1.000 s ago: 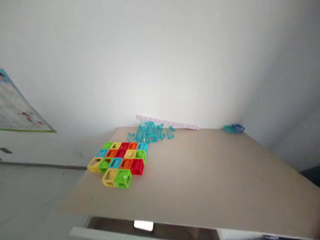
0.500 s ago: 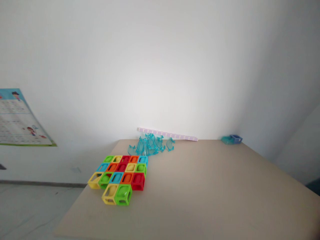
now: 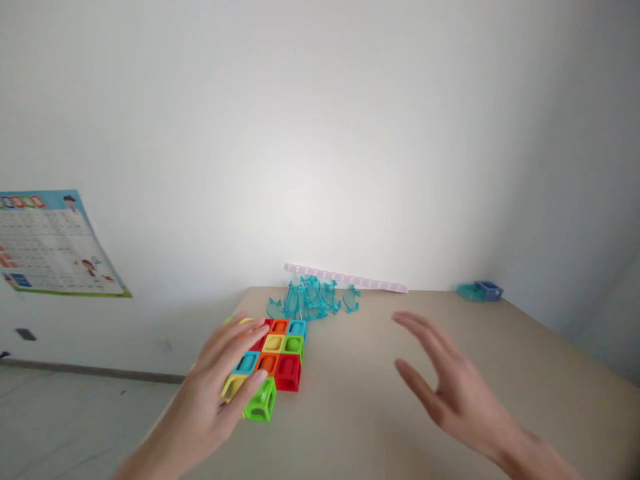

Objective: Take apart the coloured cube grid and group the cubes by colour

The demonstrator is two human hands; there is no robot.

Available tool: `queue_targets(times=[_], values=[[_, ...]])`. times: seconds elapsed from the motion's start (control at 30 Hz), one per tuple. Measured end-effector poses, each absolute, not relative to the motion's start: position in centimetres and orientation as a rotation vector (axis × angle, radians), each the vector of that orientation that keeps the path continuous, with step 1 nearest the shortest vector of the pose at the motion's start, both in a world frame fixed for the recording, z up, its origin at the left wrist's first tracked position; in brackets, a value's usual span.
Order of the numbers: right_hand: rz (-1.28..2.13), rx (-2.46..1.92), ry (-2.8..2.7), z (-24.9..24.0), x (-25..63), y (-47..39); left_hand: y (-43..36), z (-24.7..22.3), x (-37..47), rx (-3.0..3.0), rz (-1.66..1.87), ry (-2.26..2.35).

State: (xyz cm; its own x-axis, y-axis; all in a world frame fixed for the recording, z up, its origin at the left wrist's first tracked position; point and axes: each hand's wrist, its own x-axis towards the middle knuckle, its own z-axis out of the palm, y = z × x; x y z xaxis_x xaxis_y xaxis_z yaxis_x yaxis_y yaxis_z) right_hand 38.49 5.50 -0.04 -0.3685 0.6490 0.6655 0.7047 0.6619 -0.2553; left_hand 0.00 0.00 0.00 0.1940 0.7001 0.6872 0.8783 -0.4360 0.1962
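My left hand [image 3: 215, 380] is open above the left part of a flat group of coloured cube blocks [image 3: 268, 363], hiding several of them. Whether it touches them I cannot tell. The blocks are red, orange, yellow, green and blue, lying in rows on the table [image 3: 350, 407]. To the right, my right hand [image 3: 450, 380] is open over the tabletop, thumb and fingers apart, holding nothing. Behind the blocks lies a pile of clear teal plastic pieces [image 3: 311, 298].
A long pale purple strip [image 3: 345, 277] lies by the wall behind the teal pieces. At the far right corner sit a small blue container [image 3: 489, 291] and a teal piece [image 3: 470, 292]. A printed poster [image 3: 55, 243] hangs on the left wall.
Both hands have come into view, the left over the blocks and the right over the table. The view has shifted slightly, so the scene sits a little lower and further right.
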Motion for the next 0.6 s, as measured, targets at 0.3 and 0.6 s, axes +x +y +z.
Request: queue_targets(times=[0.3,0.6], values=[[0.11,-1.253,-2.513,-10.4,37.6,10.0,5.3,-9.0,-3.3,-2.223,-0.698,-1.766],[0.098,-1.234,-2.468,-8.8,32.4,12.5,5.6,-8.1,-3.5,-2.249,-0.667,-1.734]])
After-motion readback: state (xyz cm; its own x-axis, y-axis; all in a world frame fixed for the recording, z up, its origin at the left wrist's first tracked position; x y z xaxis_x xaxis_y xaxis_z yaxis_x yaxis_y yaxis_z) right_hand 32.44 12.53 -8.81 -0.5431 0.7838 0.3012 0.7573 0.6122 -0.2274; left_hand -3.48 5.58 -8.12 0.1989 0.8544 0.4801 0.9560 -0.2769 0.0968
